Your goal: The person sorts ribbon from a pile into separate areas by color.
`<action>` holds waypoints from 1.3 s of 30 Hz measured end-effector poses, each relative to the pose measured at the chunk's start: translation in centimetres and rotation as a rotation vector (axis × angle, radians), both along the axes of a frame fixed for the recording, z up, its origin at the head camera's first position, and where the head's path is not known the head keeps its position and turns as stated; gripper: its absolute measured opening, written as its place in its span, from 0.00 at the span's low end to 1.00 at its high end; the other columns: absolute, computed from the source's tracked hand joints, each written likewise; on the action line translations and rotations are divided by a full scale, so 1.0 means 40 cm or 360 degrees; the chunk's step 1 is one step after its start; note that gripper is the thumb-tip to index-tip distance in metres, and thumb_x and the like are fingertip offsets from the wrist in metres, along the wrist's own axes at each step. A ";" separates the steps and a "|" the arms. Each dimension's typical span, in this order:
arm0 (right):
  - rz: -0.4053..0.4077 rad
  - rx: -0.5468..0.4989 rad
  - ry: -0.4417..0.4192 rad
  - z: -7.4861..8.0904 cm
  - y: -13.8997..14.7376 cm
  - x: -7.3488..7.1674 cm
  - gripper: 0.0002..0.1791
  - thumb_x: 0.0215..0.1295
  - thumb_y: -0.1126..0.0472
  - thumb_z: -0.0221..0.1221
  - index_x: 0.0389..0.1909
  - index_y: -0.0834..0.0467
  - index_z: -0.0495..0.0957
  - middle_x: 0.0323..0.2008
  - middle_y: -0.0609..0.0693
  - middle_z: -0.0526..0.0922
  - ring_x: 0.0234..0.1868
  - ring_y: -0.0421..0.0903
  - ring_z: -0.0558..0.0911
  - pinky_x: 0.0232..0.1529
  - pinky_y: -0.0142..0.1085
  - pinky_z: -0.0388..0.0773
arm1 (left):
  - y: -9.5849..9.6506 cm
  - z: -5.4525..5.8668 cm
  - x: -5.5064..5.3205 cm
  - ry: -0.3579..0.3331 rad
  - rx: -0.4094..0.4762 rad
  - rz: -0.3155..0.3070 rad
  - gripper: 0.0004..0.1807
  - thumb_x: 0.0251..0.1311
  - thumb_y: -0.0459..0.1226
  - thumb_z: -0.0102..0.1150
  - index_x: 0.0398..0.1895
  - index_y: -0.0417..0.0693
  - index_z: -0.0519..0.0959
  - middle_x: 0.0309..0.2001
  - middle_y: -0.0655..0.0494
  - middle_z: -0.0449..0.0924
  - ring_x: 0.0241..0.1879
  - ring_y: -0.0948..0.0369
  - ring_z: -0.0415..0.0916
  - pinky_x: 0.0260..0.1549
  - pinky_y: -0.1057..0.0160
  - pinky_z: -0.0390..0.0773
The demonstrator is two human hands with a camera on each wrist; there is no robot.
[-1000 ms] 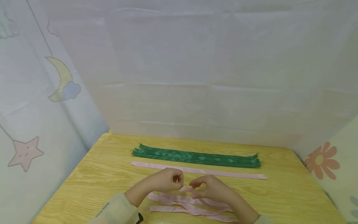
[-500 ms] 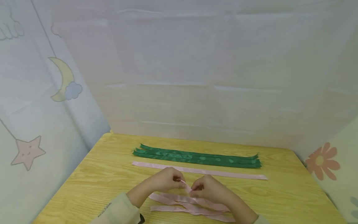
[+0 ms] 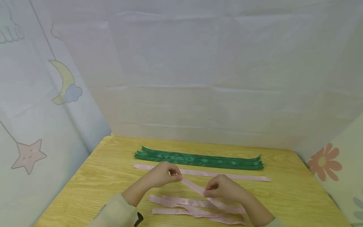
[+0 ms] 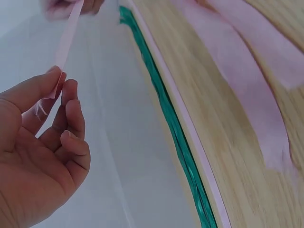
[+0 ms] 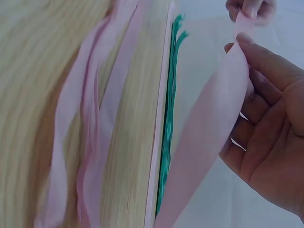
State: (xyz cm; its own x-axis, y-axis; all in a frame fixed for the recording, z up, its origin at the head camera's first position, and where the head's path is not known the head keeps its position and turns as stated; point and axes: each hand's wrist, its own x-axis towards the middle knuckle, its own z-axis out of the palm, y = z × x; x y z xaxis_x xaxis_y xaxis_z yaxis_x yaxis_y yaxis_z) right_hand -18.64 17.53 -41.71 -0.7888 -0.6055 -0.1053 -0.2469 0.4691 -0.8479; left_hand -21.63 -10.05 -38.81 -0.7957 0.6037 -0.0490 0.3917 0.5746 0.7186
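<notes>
A pink ribbon [image 3: 194,186] stretches on a slant between both hands, above the table. My left hand [image 3: 164,175] pinches its frayed end between thumb and index finger; the left wrist view shows the other fingers of this hand [image 4: 45,137] loosely curled. Farther along, my right hand [image 3: 225,189] pinches the same ribbon between thumb and fingertip. Past that grip the ribbon [image 5: 209,128] hangs down in a broad band in the right wrist view. Below the hands lies a loose pile of pink ribbons [image 3: 181,212], partly overlapping.
One straight pink ribbon [image 3: 241,177] lies across the wooden table [image 3: 93,176] behind the hands. Beyond it, several green ribbons [image 3: 198,160] lie side by side. A pale cloth [image 3: 181,107] hangs behind the table, with printed cloth at both sides.
My right hand closed its fingertips on the ribbon, then slid right along it. My left hand moved slightly left and up, so a longer stretch of ribbon shows between them.
</notes>
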 end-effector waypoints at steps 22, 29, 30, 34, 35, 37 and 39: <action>0.0155 -0.0273 -0.0220 0.007 0.174 -0.014 0.10 0.63 0.62 0.58 0.37 0.65 0.81 0.31 0.49 0.83 0.31 0.40 0.79 0.36 0.42 0.77 | -0.215 0.031 -0.064 0.0051 0.0207 0.0464 0.11 0.59 0.46 0.60 0.36 0.50 0.82 0.38 0.57 0.77 0.38 0.58 0.71 0.36 0.57 0.73; 0.0081 -0.0224 -0.0181 0.011 0.193 -0.014 0.10 0.65 0.61 0.56 0.38 0.65 0.81 0.35 0.51 0.81 0.34 0.40 0.76 0.36 0.40 0.76 | -0.264 0.038 -0.072 0.0039 0.0245 0.0644 0.14 0.60 0.47 0.58 0.38 0.46 0.81 0.37 0.54 0.79 0.37 0.56 0.74 0.35 0.57 0.72; 0.0059 -0.0199 -0.0173 0.011 0.195 -0.015 0.10 0.65 0.60 0.56 0.38 0.64 0.81 0.35 0.51 0.81 0.34 0.41 0.76 0.37 0.40 0.76 | -0.270 0.039 -0.072 0.0038 0.0255 0.0670 0.15 0.61 0.47 0.57 0.39 0.46 0.81 0.37 0.52 0.80 0.38 0.56 0.75 0.36 0.57 0.73; -0.0024 -0.0059 -0.0119 0.014 0.216 -0.018 0.11 0.66 0.57 0.56 0.41 0.61 0.81 0.39 0.53 0.80 0.39 0.44 0.76 0.39 0.44 0.74 | -0.294 0.041 -0.070 0.0033 0.0298 0.0754 0.15 0.63 0.47 0.55 0.40 0.43 0.79 0.40 0.46 0.79 0.41 0.53 0.76 0.40 0.54 0.73; -0.0053 -0.0024 -0.0112 0.017 0.223 -0.018 0.12 0.66 0.56 0.56 0.42 0.60 0.80 0.41 0.54 0.80 0.40 0.45 0.76 0.40 0.45 0.74 | -0.300 0.041 -0.070 0.0031 0.0305 0.0768 0.15 0.63 0.46 0.55 0.40 0.43 0.79 0.40 0.45 0.79 0.41 0.52 0.75 0.42 0.53 0.73; -0.0103 0.0028 -0.0103 0.023 0.239 -0.019 0.14 0.66 0.55 0.55 0.44 0.61 0.79 0.43 0.54 0.79 0.43 0.47 0.75 0.41 0.47 0.73 | -0.311 0.038 -0.068 0.0022 0.0305 0.0785 0.16 0.64 0.46 0.54 0.40 0.41 0.78 0.39 0.45 0.79 0.40 0.51 0.74 0.40 0.54 0.72; -0.0144 0.0050 -0.0099 0.028 0.256 -0.021 0.16 0.67 0.55 0.54 0.46 0.62 0.78 0.45 0.54 0.78 0.45 0.50 0.75 0.43 0.49 0.73 | -0.320 0.035 -0.065 0.0013 0.0307 0.0809 0.15 0.64 0.45 0.54 0.39 0.40 0.77 0.37 0.46 0.78 0.39 0.51 0.72 0.37 0.57 0.71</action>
State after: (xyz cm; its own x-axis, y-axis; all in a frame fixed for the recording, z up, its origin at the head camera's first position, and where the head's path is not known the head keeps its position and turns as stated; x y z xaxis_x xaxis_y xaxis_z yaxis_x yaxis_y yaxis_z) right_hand -19.46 27.78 -40.60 -0.8315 -0.5277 -0.1736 -0.1495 0.5135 -0.8450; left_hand -24.25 -22.86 -37.40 -0.9896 0.1403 0.0323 0.1052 0.5511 0.8278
